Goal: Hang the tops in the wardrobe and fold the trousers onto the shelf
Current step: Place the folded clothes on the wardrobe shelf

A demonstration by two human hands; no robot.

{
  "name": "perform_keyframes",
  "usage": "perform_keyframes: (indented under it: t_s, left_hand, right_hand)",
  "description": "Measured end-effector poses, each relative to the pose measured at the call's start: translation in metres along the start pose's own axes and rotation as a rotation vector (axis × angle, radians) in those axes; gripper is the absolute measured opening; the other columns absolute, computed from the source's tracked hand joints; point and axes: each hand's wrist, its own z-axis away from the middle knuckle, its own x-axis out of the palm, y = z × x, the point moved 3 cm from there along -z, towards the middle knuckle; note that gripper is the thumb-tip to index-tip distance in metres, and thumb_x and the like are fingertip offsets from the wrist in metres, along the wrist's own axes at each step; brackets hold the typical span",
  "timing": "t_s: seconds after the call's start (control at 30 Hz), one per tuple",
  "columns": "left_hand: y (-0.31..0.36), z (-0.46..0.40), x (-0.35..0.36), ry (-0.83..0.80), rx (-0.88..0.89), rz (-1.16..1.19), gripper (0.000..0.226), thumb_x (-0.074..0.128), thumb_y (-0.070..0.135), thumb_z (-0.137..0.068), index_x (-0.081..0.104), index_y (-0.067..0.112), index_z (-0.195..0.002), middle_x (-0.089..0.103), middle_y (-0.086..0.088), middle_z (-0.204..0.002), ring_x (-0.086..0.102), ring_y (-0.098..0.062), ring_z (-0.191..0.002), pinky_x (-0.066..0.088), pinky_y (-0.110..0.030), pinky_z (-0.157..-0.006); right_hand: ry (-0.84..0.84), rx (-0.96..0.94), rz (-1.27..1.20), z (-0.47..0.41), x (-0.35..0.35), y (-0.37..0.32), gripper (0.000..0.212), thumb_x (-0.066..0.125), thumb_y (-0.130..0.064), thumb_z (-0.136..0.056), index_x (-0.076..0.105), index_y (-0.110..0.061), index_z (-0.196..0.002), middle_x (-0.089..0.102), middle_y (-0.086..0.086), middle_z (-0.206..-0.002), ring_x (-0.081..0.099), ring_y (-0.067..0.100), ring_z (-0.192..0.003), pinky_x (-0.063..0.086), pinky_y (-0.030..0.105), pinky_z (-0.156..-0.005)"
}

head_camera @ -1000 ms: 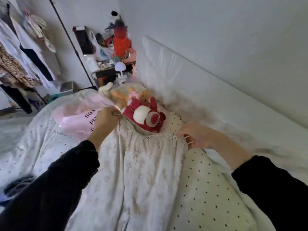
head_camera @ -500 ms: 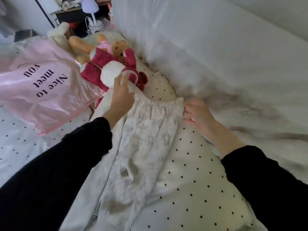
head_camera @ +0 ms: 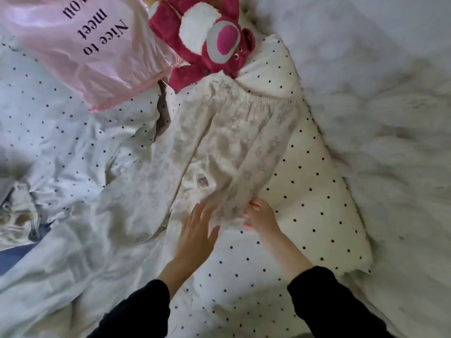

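Both hands have come down from the waistband to the lower part of the trousers (head_camera: 234, 147), and our view has tipped down onto the bed, so the wardrobe and the far side table are out of sight. We now see the trousers lying lengthwise on the dotted pillow (head_camera: 310, 191), the elastic waistband at the far end just below the pink plush toy (head_camera: 207, 42), with one fold of cloth already lying over the middle. Our left hand (head_camera: 197, 230) lies flat with straight fingers on the near end of the fabric, smoothing it. Our right hand (head_camera: 260, 215) sits at the right edge of the same end with its fingers curled at the cloth; it is blurred, so we cannot tell whether it pinches the edge or only touches it.

We judge the fold to be only just begun. The pillow is a soft, sloping base, so the trousers could slide off toward the crumpled duvet (head_camera: 73, 147) on the left when we bring the ends together. The cloth looks thin and limp; if the right hand lifts one layer only, the legs will come apart and the fold will skew. The waistband touches the toy and lies near the pink bag (head_camera: 80, 40), so a hard pull could drag either along.
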Motion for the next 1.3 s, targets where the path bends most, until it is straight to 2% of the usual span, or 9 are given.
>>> perform_keyframes:
  t_s: [0.13, 0.33, 0.4, 0.5, 0.63, 0.8, 0.93, 1.17, 1.3]
  left_hand:
    - [-0.037, 0.035, 0.012, -0.042, -0.169, -0.100, 0.071, 0.059, 0.045, -0.087, 0.028, 0.017, -0.144, 0.020, -0.002, -0.154, 0.022, -0.021, -0.141, 0.027, -0.038, -0.112]
    - [-0.081, 0.053, 0.003, -0.047, -0.441, -0.227, 0.075, 0.061, 0.019, -0.088, 0.013, 0.013, -0.145, 0.011, -0.008, -0.153, 0.014, -0.026, -0.142, 0.025, -0.041, -0.111]
    - [-0.096, 0.065, -0.001, -0.129, -0.545, -0.179, 0.069, 0.060, 0.022, -0.089, 0.019, 0.010, -0.144, 0.019, -0.009, -0.149, 0.023, -0.027, -0.137, 0.032, -0.040, -0.104]
    - [-0.113, 0.086, -0.004, -0.215, -0.541, -0.232, 0.051, 0.057, 0.027, -0.091, 0.038, 0.016, -0.138, 0.030, -0.007, -0.139, 0.031, -0.026, -0.129, 0.036, -0.036, -0.099]
    - [-0.137, 0.118, 0.003, -0.300, -0.602, -0.158, 0.048, 0.059, 0.021, -0.088, 0.044, 0.018, -0.134, 0.032, -0.008, -0.134, 0.033, -0.028, -0.124, 0.037, -0.034, -0.095]
    - [-0.158, 0.144, 0.007, -0.164, -0.590, -0.203, 0.048, 0.058, 0.012, -0.086, 0.040, 0.020, -0.129, 0.032, -0.007, -0.132, 0.034, -0.027, -0.120, 0.034, -0.036, -0.096]
    - [-0.178, 0.160, -0.001, -0.087, -0.596, -0.316, 0.058, 0.055, 0.006, -0.086, 0.028, 0.017, -0.136, 0.028, -0.007, -0.138, 0.032, -0.026, -0.127, 0.036, -0.039, -0.098]
    - [-0.216, 0.194, -0.014, -0.209, -0.664, -0.482, 0.036, 0.049, 0.013, -0.091, 0.044, 0.015, -0.127, 0.041, -0.005, -0.132, 0.036, -0.023, -0.126, 0.036, -0.036, -0.098]
    - [-0.222, 0.207, -0.020, -0.255, -0.510, -0.447, 0.032, 0.045, 0.020, -0.093, 0.052, 0.016, -0.124, 0.045, -0.006, -0.131, 0.043, -0.023, -0.122, 0.035, -0.032, -0.101]
  right_hand:
    - [-0.080, 0.002, -0.160, 0.007, 0.019, 0.012, 0.019, 0.049, -0.013, -0.096, 0.059, -0.009, -0.110, 0.067, 0.010, -0.102, 0.065, 0.025, -0.092, 0.057, 0.033, -0.075]
    - [-0.178, 0.005, -0.233, 0.016, 0.041, 0.026, 0.018, 0.044, -0.009, -0.098, 0.061, -0.006, -0.091, 0.059, 0.000, -0.064, 0.055, 0.012, -0.058, 0.052, 0.032, -0.078]
    - [-0.183, 0.032, -0.216, 0.022, 0.052, 0.035, 0.018, 0.044, -0.012, -0.098, 0.062, -0.006, -0.098, 0.066, 0.006, -0.080, 0.064, 0.016, -0.074, 0.054, 0.031, -0.076]
    - [-0.193, 0.079, -0.171, 0.030, 0.071, 0.051, 0.022, 0.044, -0.013, -0.098, 0.060, -0.004, -0.109, 0.062, 0.010, -0.089, 0.065, 0.021, -0.095, 0.055, 0.032, -0.074]
    - [-0.152, 0.142, -0.177, 0.045, 0.096, 0.072, 0.015, 0.044, -0.008, -0.098, 0.056, -0.007, -0.106, 0.059, 0.007, -0.090, 0.060, 0.018, -0.090, 0.054, 0.030, -0.067]
    - [-0.194, 0.239, -0.094, 0.074, 0.128, 0.113, 0.031, 0.046, -0.008, -0.098, 0.047, -0.010, -0.129, 0.053, 0.008, -0.125, 0.057, 0.024, -0.110, 0.053, 0.033, -0.073]
    - [-0.187, 0.283, -0.055, 0.087, 0.142, 0.134, 0.039, 0.045, -0.008, -0.099, 0.040, -0.008, -0.138, 0.050, 0.011, -0.133, 0.054, 0.026, -0.116, 0.051, 0.036, -0.084]
    - [-0.146, 0.326, -0.054, 0.103, 0.168, 0.163, 0.038, 0.044, -0.008, -0.099, 0.042, -0.008, -0.137, 0.053, 0.012, -0.131, 0.056, 0.025, -0.111, 0.051, 0.035, -0.082]
    - [-0.130, 0.359, -0.052, 0.114, 0.181, 0.176, 0.036, 0.042, -0.008, -0.099, 0.044, -0.008, -0.135, 0.054, 0.013, -0.131, 0.055, 0.027, -0.117, 0.050, 0.034, -0.079]
